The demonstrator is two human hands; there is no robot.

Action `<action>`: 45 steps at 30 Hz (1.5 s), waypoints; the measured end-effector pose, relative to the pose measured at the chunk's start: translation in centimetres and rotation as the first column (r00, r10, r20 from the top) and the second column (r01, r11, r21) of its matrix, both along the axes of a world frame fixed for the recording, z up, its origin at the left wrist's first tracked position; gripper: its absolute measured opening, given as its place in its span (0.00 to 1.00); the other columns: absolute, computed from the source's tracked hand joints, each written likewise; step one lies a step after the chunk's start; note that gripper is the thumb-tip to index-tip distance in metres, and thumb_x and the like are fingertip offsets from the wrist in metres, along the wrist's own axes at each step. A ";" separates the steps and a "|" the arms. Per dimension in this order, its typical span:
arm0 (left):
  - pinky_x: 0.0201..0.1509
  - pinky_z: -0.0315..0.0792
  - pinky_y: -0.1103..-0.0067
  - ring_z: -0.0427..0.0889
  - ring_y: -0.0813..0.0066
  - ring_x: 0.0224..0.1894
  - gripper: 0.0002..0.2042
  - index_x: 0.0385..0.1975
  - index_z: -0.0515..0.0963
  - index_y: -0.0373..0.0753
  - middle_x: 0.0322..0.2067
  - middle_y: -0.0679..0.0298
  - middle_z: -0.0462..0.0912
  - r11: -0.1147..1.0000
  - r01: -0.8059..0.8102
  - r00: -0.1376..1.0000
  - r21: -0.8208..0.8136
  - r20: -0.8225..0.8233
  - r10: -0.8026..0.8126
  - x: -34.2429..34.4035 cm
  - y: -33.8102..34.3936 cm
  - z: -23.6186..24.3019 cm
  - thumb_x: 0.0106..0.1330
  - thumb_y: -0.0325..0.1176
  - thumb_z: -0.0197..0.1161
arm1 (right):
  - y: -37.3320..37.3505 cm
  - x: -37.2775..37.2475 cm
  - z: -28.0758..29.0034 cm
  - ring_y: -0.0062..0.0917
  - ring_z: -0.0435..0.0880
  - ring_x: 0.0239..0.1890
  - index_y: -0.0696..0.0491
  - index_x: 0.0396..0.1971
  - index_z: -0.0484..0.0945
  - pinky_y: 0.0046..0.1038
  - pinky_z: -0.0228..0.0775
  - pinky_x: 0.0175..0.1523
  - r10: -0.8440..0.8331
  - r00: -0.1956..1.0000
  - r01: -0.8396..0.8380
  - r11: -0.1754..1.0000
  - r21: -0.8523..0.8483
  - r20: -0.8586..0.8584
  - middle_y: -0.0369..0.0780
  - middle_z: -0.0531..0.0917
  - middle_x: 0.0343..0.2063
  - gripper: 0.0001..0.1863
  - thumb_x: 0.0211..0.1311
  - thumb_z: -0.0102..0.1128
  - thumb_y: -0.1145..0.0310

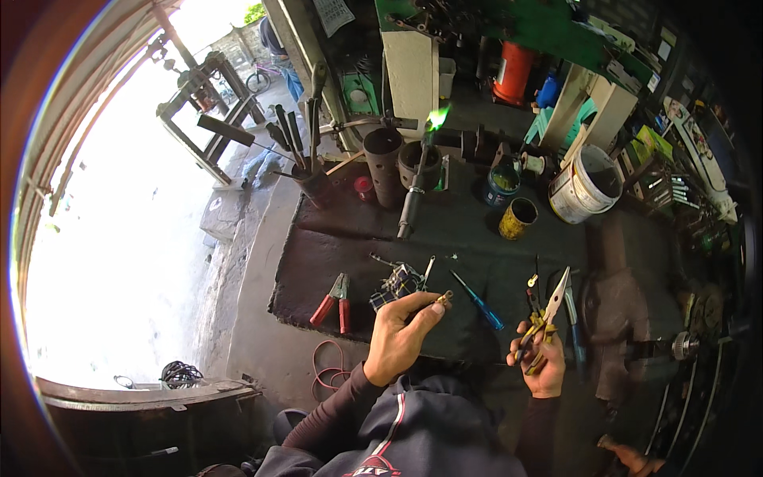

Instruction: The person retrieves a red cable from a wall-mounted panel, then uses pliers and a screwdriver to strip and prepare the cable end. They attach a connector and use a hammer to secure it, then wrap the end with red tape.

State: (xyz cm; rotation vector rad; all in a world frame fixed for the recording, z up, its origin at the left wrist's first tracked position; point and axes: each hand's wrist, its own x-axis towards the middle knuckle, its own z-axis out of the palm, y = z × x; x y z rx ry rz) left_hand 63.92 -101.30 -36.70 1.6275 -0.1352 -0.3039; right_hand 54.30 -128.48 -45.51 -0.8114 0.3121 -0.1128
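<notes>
Brass-coloured fitting [445,299]: we're pinching it at two o'clock of our left hand [400,332], likely keeping its end exposed, while our right hand [548,369] is gripping long-nose pliers [554,306], tips pointing toward one o'clock.

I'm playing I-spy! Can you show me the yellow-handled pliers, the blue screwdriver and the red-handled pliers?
Yellow-handled pliers [551,309]: head view, on the metal nose.
Blue screwdriver [486,311]: head view, on the handle.
Red-handled pliers [323,309]: head view, on the left-side handle.
</notes>
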 end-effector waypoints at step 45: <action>0.33 0.68 0.83 0.69 0.86 0.29 0.15 0.51 0.80 0.28 0.28 0.69 0.75 0.966 0.248 0.964 -0.065 -0.078 -0.253 -0.4 -0.4 1.6 0.85 0.36 0.55 | 2.5 -1.2 6.4 0.40 0.87 0.47 0.59 0.38 0.81 0.34 0.77 0.52 0.357 0.924 -0.245 0.283 -0.927 -0.135 0.47 0.83 0.51 0.15 0.67 0.74 0.62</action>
